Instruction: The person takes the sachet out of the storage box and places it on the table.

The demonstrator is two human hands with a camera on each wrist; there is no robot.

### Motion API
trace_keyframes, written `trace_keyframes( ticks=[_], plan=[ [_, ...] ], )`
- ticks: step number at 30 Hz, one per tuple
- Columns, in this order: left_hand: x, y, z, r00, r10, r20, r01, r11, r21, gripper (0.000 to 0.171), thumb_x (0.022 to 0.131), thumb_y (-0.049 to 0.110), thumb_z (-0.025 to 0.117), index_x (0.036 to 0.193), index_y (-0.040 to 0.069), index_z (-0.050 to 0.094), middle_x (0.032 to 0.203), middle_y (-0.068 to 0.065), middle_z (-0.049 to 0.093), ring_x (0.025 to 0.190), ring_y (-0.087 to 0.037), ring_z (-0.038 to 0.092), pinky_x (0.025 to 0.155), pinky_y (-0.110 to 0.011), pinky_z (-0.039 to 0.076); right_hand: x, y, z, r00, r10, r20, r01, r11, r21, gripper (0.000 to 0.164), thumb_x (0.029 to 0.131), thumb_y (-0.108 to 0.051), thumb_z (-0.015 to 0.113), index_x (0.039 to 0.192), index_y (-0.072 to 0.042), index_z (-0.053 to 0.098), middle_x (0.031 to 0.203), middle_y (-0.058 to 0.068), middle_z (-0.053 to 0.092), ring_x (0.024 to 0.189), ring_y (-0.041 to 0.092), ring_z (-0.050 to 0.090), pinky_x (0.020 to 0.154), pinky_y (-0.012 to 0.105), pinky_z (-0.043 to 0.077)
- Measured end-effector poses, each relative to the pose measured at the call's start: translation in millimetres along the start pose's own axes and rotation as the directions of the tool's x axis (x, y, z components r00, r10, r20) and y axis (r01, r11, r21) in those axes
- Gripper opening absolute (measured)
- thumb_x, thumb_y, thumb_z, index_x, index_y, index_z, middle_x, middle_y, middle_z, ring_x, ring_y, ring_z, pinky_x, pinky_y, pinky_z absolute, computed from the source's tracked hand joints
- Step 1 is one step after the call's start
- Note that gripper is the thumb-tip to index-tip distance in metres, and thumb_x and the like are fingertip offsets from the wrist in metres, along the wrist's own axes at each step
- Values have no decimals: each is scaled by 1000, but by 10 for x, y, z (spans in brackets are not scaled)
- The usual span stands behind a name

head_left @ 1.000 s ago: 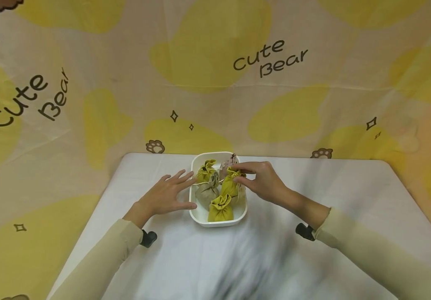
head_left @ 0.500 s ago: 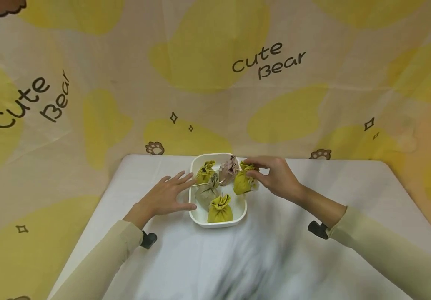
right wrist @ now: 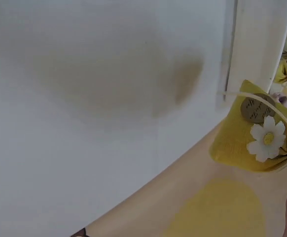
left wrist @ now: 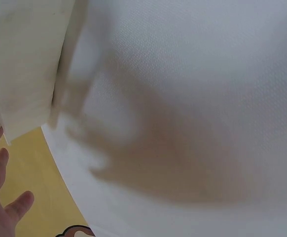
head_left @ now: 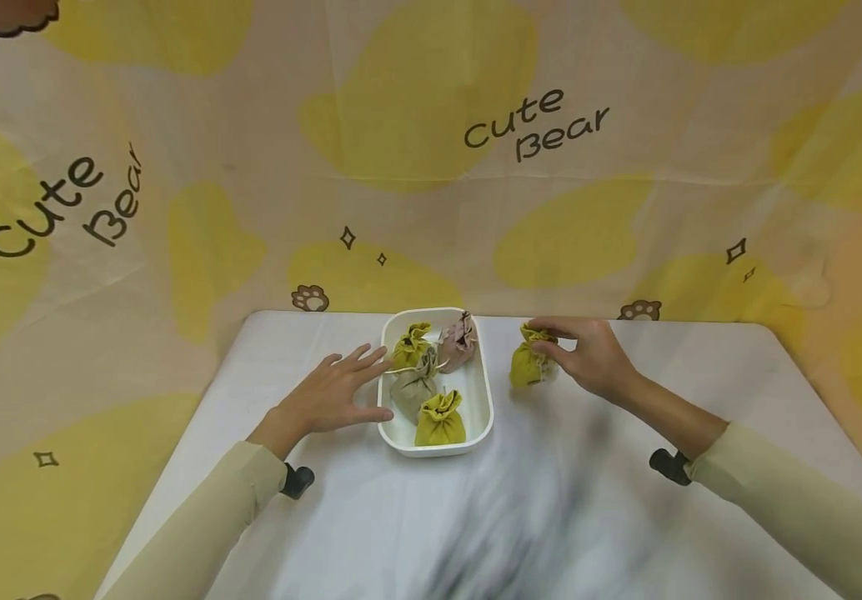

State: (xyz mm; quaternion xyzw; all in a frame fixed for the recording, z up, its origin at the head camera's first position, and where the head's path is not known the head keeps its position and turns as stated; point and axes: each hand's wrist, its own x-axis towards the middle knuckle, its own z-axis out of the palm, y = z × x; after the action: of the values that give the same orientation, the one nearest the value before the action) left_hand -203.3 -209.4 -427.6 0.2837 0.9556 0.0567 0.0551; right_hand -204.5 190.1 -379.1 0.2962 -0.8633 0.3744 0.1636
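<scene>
My right hand (head_left: pixel 588 354) pinches a yellow drawstring pouch (head_left: pixel 527 362) by its gathered neck, to the right of the white tray (head_left: pixel 489 408). In the right wrist view this pouch (right wrist: pixel 249 133) shows a white flower, a round tag and a pale cord. My left hand (head_left: pixel 329 392) spreads its fingers at the tray's left rim; in the left wrist view its fingers (left wrist: pixel 19 205) are beside the tray wall (left wrist: pixel 25 64). Inside the tray lie a yellow pouch (head_left: pixel 410 348) at the back left, a pinkish pouch (head_left: pixel 457 343), a grey-green pouch (head_left: pixel 414 390) and a yellow pouch (head_left: pixel 440 423) in front.
A white-covered table (head_left: pixel 371 533) carries the tray near its far edge. Behind it hangs a cloth backdrop (head_left: pixel 416 208) with yellow patches and "Cute Bear" lettering. Dark blurred strands (head_left: pixel 491 550) cross the bottom of the head view.
My right hand has lifted the yellow pouch out of the tray and carried it to the right, past the rim. The left hand stays in place.
</scene>
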Motion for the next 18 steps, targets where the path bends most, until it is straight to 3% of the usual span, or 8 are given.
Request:
trace_keyframes(
  ticks=[12,18],
  plan=[
    [4,8,7,1000,-1,2,1,1000,-12,91,85,75,54,155,21,37,163,-4,27,150,-32,22,113,-62,27,-135,408,-34,997,51,-65,-56,995,-84,31,78,3,81,108,2,74,98,14,76,88,29,74,68,25,56],
    [2,16,-1,1000,-6,3,6,1000,-11,92,84,78,51,156,22,37,163,-3,27,150,-31,22,113,-62,27,-210,503,-32,994,69,-79,-78,991,-108,29,78,5,80,106,4,73,98,15,75,87,31,74,67,36,58]
  ],
)
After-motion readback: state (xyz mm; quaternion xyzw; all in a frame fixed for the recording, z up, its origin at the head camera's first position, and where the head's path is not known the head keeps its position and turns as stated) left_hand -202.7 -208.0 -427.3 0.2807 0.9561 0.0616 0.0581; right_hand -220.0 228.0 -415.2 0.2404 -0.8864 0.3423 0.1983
